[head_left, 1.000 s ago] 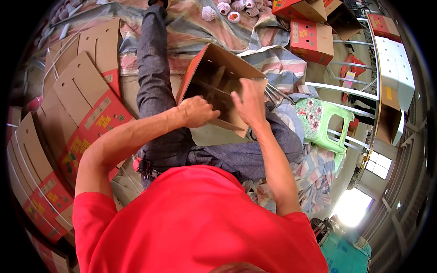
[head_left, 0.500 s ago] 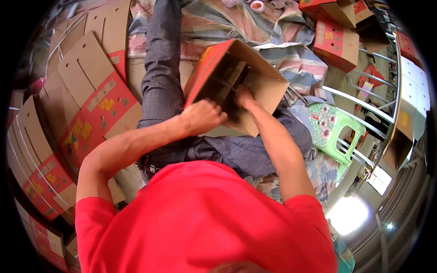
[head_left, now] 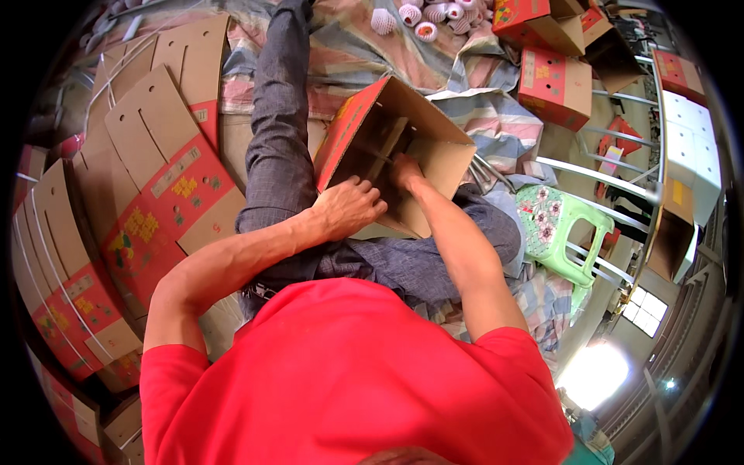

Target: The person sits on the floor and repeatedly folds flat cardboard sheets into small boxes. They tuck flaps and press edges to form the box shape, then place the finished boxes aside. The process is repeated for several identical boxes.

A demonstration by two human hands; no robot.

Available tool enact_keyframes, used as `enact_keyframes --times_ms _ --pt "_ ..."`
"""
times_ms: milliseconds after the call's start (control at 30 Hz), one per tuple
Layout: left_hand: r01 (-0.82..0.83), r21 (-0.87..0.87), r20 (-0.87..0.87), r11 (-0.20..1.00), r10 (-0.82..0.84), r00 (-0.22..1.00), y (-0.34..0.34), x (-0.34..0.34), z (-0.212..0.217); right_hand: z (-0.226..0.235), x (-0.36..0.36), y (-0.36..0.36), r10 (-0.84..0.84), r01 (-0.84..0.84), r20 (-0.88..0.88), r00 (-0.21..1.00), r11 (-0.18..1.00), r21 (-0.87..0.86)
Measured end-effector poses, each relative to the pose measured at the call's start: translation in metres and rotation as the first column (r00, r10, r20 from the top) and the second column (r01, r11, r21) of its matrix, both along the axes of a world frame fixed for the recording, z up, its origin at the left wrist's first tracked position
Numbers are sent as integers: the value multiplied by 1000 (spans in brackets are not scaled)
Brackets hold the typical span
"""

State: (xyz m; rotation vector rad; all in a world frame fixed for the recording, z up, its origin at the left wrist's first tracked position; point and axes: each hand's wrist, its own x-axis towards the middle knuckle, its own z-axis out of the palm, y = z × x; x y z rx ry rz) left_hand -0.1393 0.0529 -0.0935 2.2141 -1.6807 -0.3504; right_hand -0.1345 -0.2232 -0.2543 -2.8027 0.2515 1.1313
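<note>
A red and brown cardboard box (head_left: 453, 149) lies tilted between my legs, its open side toward me. Over its near left edge curls my left hand (head_left: 349, 208), fingers bent against the rim. My right hand (head_left: 404, 172) reaches inside the box, closed around a thin, rod-like metal piece (head_left: 380, 157) that points toward the dark inner wall. Most of that piece, and the right fingertips, are hidden by shadow and the hand itself.
Flattened red and brown cartons (head_left: 167, 174) lean in stacks at left. Foam-netted round items (head_left: 425, 31) lie on the striped sheet ahead. To the right are metal rods (head_left: 490, 172), a green plastic stool (head_left: 554, 232), a closed carton (head_left: 554, 89) and a metal frame (head_left: 597, 177).
My left hand has loosened from a fist and settled on the box's near edge. My right hand stays inside the box. The whole view has shifted slightly.
</note>
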Motion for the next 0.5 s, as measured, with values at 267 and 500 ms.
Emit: enact_keyframes --times_ms 267,500 --pt "-773 -469 -482 426 610 629 59 -4 53 88 -3 3 -113 113 181 977 993 11" --pt "-832 13 -937 554 298 184 42 3 32 186 13 -2 62 56 519 853 976 -209"
